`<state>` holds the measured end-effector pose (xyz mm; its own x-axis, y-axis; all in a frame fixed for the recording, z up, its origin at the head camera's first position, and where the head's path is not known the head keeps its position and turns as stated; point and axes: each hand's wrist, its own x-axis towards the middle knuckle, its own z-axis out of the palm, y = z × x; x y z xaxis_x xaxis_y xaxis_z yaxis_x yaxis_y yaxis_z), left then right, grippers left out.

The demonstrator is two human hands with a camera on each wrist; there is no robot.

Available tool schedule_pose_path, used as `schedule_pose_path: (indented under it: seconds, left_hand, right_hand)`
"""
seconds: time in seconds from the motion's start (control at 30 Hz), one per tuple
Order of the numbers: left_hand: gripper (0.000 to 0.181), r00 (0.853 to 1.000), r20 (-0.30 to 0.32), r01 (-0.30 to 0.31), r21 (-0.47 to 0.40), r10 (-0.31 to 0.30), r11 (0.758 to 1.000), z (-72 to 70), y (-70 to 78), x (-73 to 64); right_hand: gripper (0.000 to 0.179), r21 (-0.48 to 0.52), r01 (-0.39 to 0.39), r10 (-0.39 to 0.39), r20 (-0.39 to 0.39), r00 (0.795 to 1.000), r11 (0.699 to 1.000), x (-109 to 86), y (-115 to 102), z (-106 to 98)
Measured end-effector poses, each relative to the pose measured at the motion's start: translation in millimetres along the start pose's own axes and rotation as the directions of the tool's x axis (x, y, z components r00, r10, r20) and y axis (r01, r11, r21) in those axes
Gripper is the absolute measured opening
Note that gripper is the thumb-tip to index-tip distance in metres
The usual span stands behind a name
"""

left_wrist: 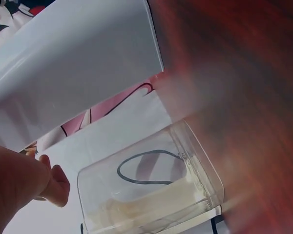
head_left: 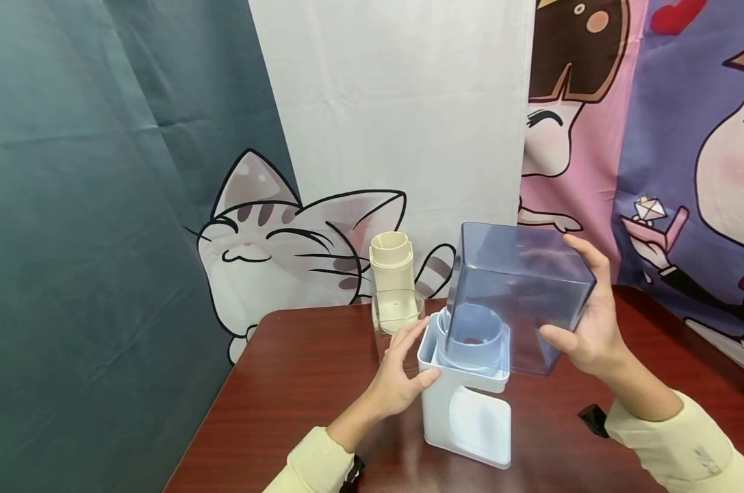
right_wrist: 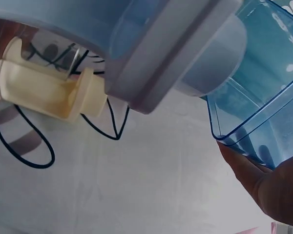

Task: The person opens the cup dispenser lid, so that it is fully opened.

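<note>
On the table stands a white dispenser base (head_left: 436, 411), with a round collar (head_left: 470, 346) at its top and a rounded opening low at its front. Over the collar is a see-through blue square container (head_left: 526, 274), tilted. My right hand (head_left: 593, 335) grips the container's right end, fingers at the far upper corner and thumb on the near side. In the right wrist view, the container's rim (right_wrist: 222, 136) is close to the collar. My left hand (head_left: 396, 380) is at the base's upper left side, its fingers extended along it and its thumb near the front.
Behind the base stands a cream dispenser (head_left: 391, 274) with a clear container (left_wrist: 136, 190) at its front, near the table's far edge. The table (head_left: 298, 397) is dark red wood. A cloth with cartoon figures (head_left: 421, 103) hangs right behind it.
</note>
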<state>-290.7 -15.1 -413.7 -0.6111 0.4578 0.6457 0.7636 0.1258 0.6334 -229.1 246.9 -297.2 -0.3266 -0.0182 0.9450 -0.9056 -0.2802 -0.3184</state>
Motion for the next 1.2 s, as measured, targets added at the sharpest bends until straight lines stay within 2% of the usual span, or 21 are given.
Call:
schedule_pose_path:
  seconds: [0.17, 0.33, 0.47, 0.57, 0.7, 0.8, 0.87, 0.97, 1.13, 1.2]
  left_hand:
    - [0.064, 0.998, -0.069, -0.017, -0.051, 0.013, 0.999, 1.1, -6.2, 2.5]
    - [0.051, 0.991, -0.132, 0.013, -0.092, -0.025, 0.996, 0.9, -7.8, 3.5]
    - [0.049, 0.983, -0.17, 0.05, -0.103, -0.067, 0.993, 2.5, -7.6, 7.2]
    - [0.047, 0.981, -0.173, 0.064, -0.129, -0.086, 0.99, 3.9, -4.6, 11.4]
    - [0.043, 0.984, -0.146, 0.072, -0.18, -0.1, 0.981, 0.3, 12.3, 17.9]
    - [0.043, 0.982, -0.134, 0.101, -0.21, -0.131, 0.973, 0.3, 17.6, 22.7]
    - [0.045, 0.976, -0.141, 0.128, -0.23, -0.163, 0.965, 4.6, 9.6, 25.3]
    - [0.041, 0.963, -0.199, 0.134, -0.228, -0.181, 0.964, 11.7, -2.0, 28.6]
    - [0.03, 0.92, -0.349, 0.123, -0.176, -0.179, 0.977, 19.1, -14.4, 34.0]
    - [0.028, 0.906, -0.386, 0.127, -0.142, -0.173, 0.982, 19.6, -15.4, 37.5]
  right_hand:
    - [0.088, -0.04, 0.014, -0.014, -0.004, 1.0, 0.999, -4.5, -8.0, -2.2]
    - [0.085, -0.014, 0.052, -0.051, 0.025, 0.998, 0.999, -10.0, -11.9, 1.8]
    - [0.086, 0.009, 0.085, -0.085, 0.045, 0.995, 0.996, -10.3, -16.7, 5.7]
    - [0.084, 0.03, 0.105, -0.107, 0.056, 0.993, 0.994, -10.3, -20.7, 7.8]
    - [0.083, 0.076, 0.111, -0.117, 0.072, 0.991, 0.991, -11.9, -24.0, 9.2]
    - [0.084, 0.075, 0.104, -0.111, 0.086, 0.99, 0.992, -14.6, -24.4, 8.0]
    - [0.085, 0.067, 0.097, -0.104, 0.1, 0.99, 0.993, -16.4, -24.1, 7.1]
    - [0.086, 0.033, 0.101, -0.104, 0.123, 0.987, 0.994, -18.0, -23.5, 6.2]
    - [0.087, -0.027, 0.102, -0.097, 0.151, 0.984, 0.994, -20.5, -22.6, 4.2]
    - [0.088, -0.059, 0.1, -0.09, 0.154, 0.984, 0.993, -22.2, -22.2, 2.6]
